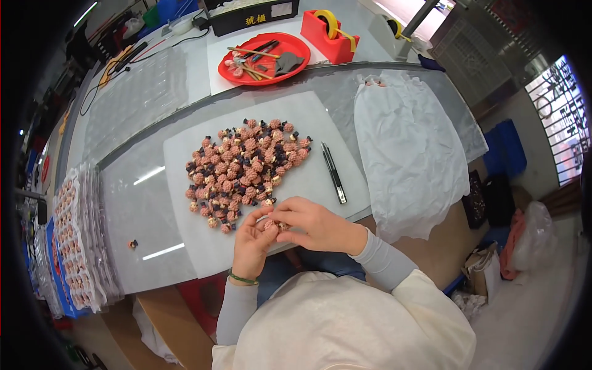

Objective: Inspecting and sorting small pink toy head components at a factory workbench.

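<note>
Close to my body, at the table's front edge, my left hand (251, 242) is closed on a small pink figurine (270, 226) with a knobbly top. My right hand (316, 225) meets it from the right, its fingers bent around the same piece; the fingertips partly hide it. Just beyond my hands lies a broad heap of similar small figurines (243, 166), pink with dark blue and cream parts. They rest on a white foam sheet (185, 246). To the right of the heap is a black pen-shaped tool (333, 172) with a silvery end.
A white cloth-like bag (410, 154) covers the table's right part. Behind are a red plate (296, 73) of tools, a red tape dispenser (333, 43) and a black bin (253, 18). Stacked clear trays (80, 240) of figurines stand left; one loose figurine (132, 244) lies nearby.
</note>
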`<move>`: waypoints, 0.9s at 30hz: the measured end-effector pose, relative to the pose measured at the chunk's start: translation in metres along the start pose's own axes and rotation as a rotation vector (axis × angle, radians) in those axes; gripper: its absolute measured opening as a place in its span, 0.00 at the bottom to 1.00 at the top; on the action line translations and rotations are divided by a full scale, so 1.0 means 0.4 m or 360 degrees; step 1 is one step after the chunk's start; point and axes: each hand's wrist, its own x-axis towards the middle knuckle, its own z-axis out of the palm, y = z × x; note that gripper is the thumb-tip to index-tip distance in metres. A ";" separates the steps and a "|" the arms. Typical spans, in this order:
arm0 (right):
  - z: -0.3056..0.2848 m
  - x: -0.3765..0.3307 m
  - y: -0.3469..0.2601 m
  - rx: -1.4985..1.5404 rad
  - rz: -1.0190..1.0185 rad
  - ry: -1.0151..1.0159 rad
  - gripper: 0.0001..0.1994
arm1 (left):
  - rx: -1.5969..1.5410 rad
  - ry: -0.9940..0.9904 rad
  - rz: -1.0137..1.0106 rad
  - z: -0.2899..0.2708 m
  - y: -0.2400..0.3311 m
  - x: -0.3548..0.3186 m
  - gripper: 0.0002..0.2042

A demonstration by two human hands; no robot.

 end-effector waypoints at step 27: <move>-0.759 0.109 0.474 -0.1074 0.0447 0.0691 0.18 | 0.2041 0.0262 0.1647 -0.013 -0.084 0.015 0.11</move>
